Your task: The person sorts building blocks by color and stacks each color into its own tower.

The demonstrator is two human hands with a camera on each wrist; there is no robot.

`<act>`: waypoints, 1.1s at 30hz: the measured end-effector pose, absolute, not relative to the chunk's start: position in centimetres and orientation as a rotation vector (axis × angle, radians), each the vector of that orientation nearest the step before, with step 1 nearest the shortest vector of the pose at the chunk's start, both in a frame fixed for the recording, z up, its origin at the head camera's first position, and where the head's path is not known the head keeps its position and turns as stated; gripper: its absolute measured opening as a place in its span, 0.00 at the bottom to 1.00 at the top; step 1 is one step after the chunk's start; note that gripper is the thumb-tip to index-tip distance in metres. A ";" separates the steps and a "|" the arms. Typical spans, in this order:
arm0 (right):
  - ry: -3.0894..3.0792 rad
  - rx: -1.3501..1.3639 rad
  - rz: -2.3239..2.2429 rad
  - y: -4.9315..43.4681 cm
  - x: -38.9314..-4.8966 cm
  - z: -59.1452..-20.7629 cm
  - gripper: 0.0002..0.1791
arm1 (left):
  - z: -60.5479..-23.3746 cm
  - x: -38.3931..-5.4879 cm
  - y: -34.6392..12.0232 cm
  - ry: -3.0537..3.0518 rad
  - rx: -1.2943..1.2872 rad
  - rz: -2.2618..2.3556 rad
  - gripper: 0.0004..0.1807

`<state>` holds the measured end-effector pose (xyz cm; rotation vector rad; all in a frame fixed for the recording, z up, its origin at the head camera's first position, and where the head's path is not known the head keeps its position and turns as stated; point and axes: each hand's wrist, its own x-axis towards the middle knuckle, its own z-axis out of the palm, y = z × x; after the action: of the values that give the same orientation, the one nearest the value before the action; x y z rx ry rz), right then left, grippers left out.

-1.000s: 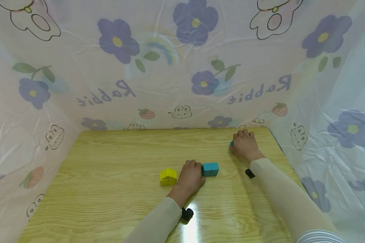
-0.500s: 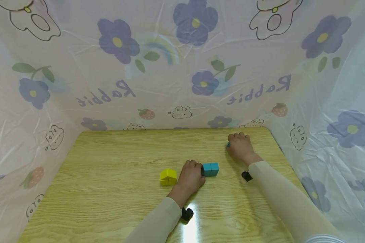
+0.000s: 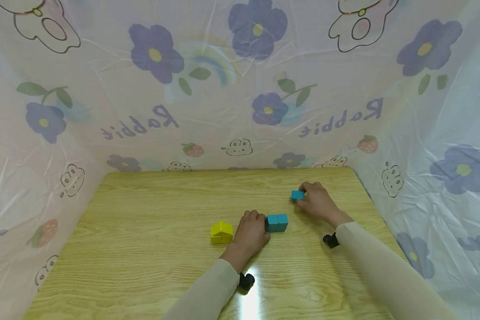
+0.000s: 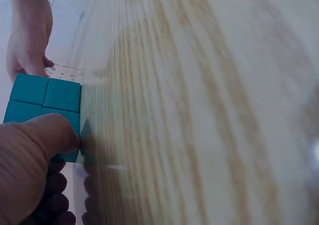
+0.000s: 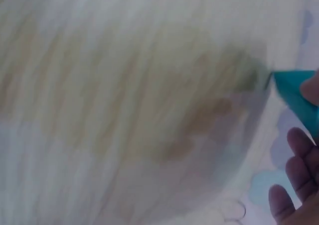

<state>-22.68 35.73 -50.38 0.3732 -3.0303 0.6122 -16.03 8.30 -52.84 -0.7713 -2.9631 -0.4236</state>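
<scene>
A small group of blue blocks point(image 3: 277, 223) stands on the table beside my left hand point(image 3: 251, 234). In the left wrist view their teal faces form two rows of two, and the left thumb point(image 4: 52, 130) lies across the lower row, with the fingers behind. Farther back on the right, my right hand point(image 3: 318, 202) pinches a smaller blue block point(image 3: 297, 195) between thumb and fingers. That teal block point(image 5: 297, 93) shows a pointed, triangular outline in the right wrist view, cut off by the frame's edge. The other right fingers point(image 5: 281, 202) are spread off it.
Left of the left hand, yellow blocks point(image 3: 222, 233) form a little house shape with a peaked top. The wood-grain table point(image 3: 152, 266) meets a printed cloth wall point(image 3: 208, 111) at the back, with cloth on both sides too.
My right hand has moved left and slightly nearer with the small blue block, which shows more plainly now. The left hand and the blocks beside it have stayed in place.
</scene>
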 end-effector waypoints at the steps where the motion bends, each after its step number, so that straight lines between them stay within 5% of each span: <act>1: -3.024 0.390 0.537 36.0 -22.6 -50.5 0.19 | -52.8 -16.0 8.3 -2.966 -0.774 -0.422 0.24; 17: -2.998 0.543 0.153 38.1 -21.9 -51.0 0.18 | -52.6 -16.2 8.4 -2.956 -0.771 -0.420 0.24; 33: -2.832 0.908 0.275 32.6 -18.5 -46.1 0.15 | -52.6 -16.2 8.4 -2.971 -0.768 -0.444 0.24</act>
<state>-18.52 32.58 -46.10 0.9079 -2.8322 0.2748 -16.17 8.38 -52.57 -0.7676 -2.9711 -0.4438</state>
